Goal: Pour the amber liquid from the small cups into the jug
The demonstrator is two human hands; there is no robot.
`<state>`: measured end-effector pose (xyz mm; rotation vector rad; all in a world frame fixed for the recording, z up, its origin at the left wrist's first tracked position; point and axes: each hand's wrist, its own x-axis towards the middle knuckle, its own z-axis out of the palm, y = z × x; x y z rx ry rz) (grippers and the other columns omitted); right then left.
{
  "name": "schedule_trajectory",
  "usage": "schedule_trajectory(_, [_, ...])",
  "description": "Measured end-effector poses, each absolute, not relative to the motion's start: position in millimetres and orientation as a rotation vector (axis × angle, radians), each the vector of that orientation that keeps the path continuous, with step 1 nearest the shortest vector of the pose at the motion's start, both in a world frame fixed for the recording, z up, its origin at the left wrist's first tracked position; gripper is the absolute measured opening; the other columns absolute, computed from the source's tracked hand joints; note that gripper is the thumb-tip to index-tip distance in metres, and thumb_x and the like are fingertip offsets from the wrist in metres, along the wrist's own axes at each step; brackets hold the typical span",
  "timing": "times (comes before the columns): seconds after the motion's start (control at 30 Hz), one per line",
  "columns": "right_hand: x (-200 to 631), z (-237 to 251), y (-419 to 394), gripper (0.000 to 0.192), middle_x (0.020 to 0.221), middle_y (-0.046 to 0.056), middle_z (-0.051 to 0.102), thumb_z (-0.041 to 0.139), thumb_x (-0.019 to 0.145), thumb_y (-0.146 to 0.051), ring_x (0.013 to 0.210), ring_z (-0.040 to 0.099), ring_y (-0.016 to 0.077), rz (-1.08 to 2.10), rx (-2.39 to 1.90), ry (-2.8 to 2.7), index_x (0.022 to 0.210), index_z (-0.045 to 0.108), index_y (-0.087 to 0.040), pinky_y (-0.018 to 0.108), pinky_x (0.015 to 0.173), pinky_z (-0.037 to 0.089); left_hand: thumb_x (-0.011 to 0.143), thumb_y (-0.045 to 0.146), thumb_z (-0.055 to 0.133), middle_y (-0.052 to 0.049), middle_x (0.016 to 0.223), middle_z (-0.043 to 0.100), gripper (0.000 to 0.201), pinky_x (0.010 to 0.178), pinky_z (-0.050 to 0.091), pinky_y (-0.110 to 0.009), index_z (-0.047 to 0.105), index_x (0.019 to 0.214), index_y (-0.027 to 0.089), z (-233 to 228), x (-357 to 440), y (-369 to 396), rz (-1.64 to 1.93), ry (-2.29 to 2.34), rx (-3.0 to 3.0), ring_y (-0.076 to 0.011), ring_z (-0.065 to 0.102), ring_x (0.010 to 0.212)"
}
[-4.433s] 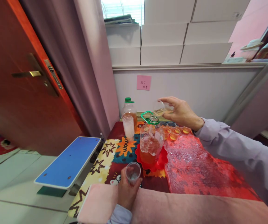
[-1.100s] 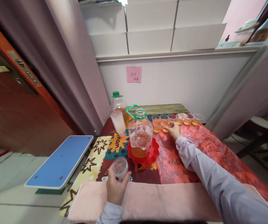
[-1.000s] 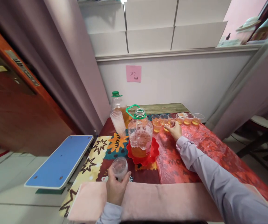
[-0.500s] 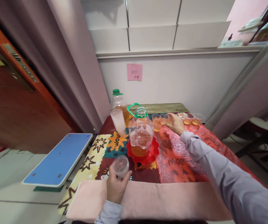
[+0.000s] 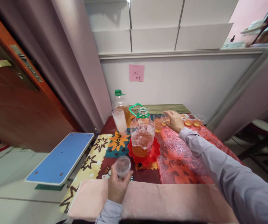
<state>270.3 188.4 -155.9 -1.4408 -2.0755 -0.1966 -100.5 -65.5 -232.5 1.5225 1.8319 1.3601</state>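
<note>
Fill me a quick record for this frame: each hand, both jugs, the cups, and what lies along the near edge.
Left hand: around a clear cup, mouth up
Right hand: fingers at the small cups; whether its grip is closed on one, cannot tell
Open jug: amber liquid inside, standing in a red dish
Capped jug: partly behind the cup stack
Small cups: several show amber liquid
Near edge: pink towel

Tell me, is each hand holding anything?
Left hand: closed around a clear plastic cup.
Right hand: curled at cups of amber liquid; its grip cannot be told.
</note>
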Motion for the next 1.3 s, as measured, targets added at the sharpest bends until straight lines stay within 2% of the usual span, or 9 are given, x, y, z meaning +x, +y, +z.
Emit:
schedule_trajectory(0.4, [251.6, -143.1, 178.7, 0.054, 0.14, 0.015, 0.068, 0.053, 0.084, -0.007, 0.14, 0.052, 0.032, -0.365, -1.353, -2.262, 0.135, 0.066, -0.018, 0.055, 0.127, 0.024, 0.075, 0.059, 0.079, -0.01, 0.102, 0.08, 0.054, 0.079, 0.064, -0.04, 0.062, 0.109, 0.022, -228.4, -96.5, -65.8, 1.433, 1.81, 1.581, -0.0284, 0.079, 0.093])
schedule_trajectory(0.53, [246.5, -141.1, 153.8, 0.049, 0.136, 0.021, 0.068, 0.062, 0.087, -0.022, 0.132, 0.058, 0.0385, -0.234, -1.403, -2.055, 0.135, 0.062, -0.014, 0.057, 0.117, 0.04, 0.075, 0.059, 0.08, -0.007, 0.095, 0.08, 0.053, 0.076, 0.063, -0.037, 0.063, 0.109, 0.022, -227.4, -96.0, -67.1, 1.443, 1.812, 1.611, -0.0262, 0.079, 0.086])
schedule_trajectory(0.67, [226.1, -137.9, 78.7, 0.075, 0.126, 0.02, 0.071, 0.074, 0.086, -0.053, 0.102, 0.071, 0.0367, 0.149, -1.414, -1.586, 0.147, 0.049, -0.019, 0.054, 0.089, 0.059, 0.072, 0.062, 0.083, -0.01, 0.101, 0.081, 0.06, 0.083, 0.063, -0.039, 0.067, 0.113, 0.022, -226.8, -95.6, -69.3, 1.408, 1.817, 1.697, -0.0279, 0.078, 0.091])
schedule_trajectory(0.73, [206.6, -133.9, 28.8, 0.082, 0.129, 0.017, 0.069, 0.075, 0.087, -0.055, 0.102, 0.072, 0.0343, 0.377, -1.241, -1.488, 0.155, 0.04, -0.025, 0.051, 0.083, 0.063, 0.072, 0.067, 0.082, -0.013, 0.107, 0.08, 0.066, 0.089, 0.062, -0.042, 0.069, 0.116, 0.021, -225.9, -94.1, -69.6, 1.396, 1.806, 1.758, -0.0305, 0.077, 0.097])
schedule_trajectory(0.9, [143.7, -127.9, -57.2, 0.071, 0.14, 0.012, 0.065, 0.067, 0.097, -0.047, 0.121, 0.068, 0.0362, 0.603, -0.958, -1.527, 0.162, 0.04, -0.037, 0.054, 0.091, 0.064, 0.073, 0.074, 0.078, -0.018, 0.114, 0.079, 0.071, 0.099, 0.059, -0.048, 0.073, 0.119, 0.02, -220.8, -86.1, -71.3, 1.352, 1.721, 1.899, -0.0344, 0.075, 0.105])
schedule_trajectory(1.03, [109.3, -147.7, -68.9, 0.07, 0.146, 0.011, 0.062, 0.063, 0.1, -0.045, 0.131, 0.064, 0.037, 0.566, -0.959, -1.696, 0.164, 0.037, -0.037, 0.059, 0.105, 0.059, 0.081, 0.067, 0.074, -0.017, 0.114, 0.079, 0.06, 0.098, 0.059, -0.048, 0.073, 0.119, 0.021, -219.3, -82.8, -76.9, 1.376, 1.665, 1.986, -0.0332, 0.075, 0.105])
schedule_trajectory(1.13, [100.1, -176.8, -71.9, 0.072, 0.156, 0.011, 0.056, 0.059, 0.102, -0.05, 0.142, 0.056, 0.0377, 0.521, -0.96, -1.861, 0.167, 0.032, -0.035, 0.061, 0.115, 0.051, 0.083, 0.071, 0.07, -0.018, 0.111, 0.079, 0.063, 0.096, 0.06, -0.048, 0.073, 0.119, 0.019, -220.7, -84.8, -81.3, 1.397, 1.646, 2.004, -0.0333, 0.075, 0.104])
schedule_trajectory(1.23, [97.4, -202.5, -78.0, 0.071, 0.163, 0.011, 0.05, 0.049, 0.106, -0.054, 0.146, 0.052, 0.038, 0.468, -0.973, -1.942, 0.17, 0.024, -0.034, 0.064, 0.118, 0.047, 0.08, 0.075, 0.068, -0.018, 0.109, 0.079, 0.068, 0.095, 0.059, -0.049, 0.073, 0.118, 0.019, -220.7, -86.6, -83.6, 1.337, 1.647, 1.99, -0.0338, 0.075, 0.103])
schedule_trajectory(1.3, [96.4, -209.5, -81.6, 0.067, 0.163, 0.01, 0.051, 0.045, 0.108, -0.051, 0.146, 0.053, 0.0361, 0.449, -1.023, -1.942, 0.17, 0.023, -0.036, 0.064, 0.118, 0.046, 0.081, 0.072, 0.069, -0.017, 0.108, 0.079, 0.063, 0.095, 0.059, -0.047, 0.073, 0.117, 0.02, -220.3, -86.6, -83.5, 1.306, 1.657, 1.983, -0.0326, 0.075, 0.101])
